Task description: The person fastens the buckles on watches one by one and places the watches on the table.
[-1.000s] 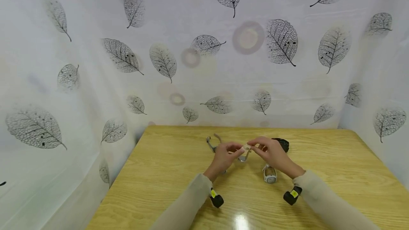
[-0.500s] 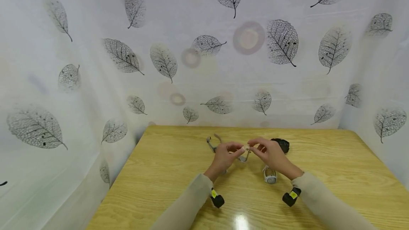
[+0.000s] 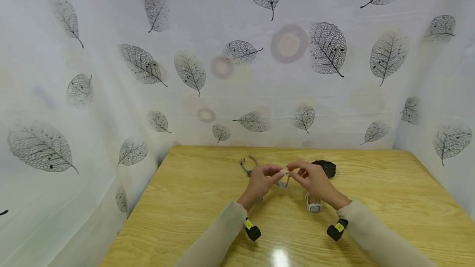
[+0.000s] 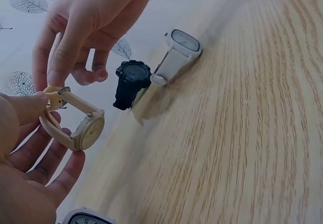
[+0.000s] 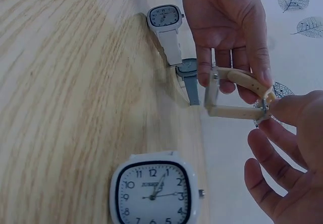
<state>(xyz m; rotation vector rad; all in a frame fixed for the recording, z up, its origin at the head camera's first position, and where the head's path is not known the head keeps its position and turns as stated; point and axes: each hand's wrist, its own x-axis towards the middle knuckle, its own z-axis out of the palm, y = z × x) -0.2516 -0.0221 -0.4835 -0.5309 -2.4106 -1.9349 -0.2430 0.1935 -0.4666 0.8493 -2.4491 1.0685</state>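
The left hand (image 3: 260, 183) and right hand (image 3: 317, 180) both pinch the watch (image 4: 92, 132) by its strap (image 4: 83, 104) near the buckle (image 4: 63, 97), between their fingertips, so keeping one grip firm while the other eases the strap untwisted should serve best.

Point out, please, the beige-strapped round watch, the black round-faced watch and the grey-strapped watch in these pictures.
Beige-strapped round watch (image 4: 92, 132), left wrist view: its face.
Black round-faced watch (image 4: 135, 72), left wrist view: its dial.
Grey-strapped watch (image 5: 191, 89), right wrist view: its strap.
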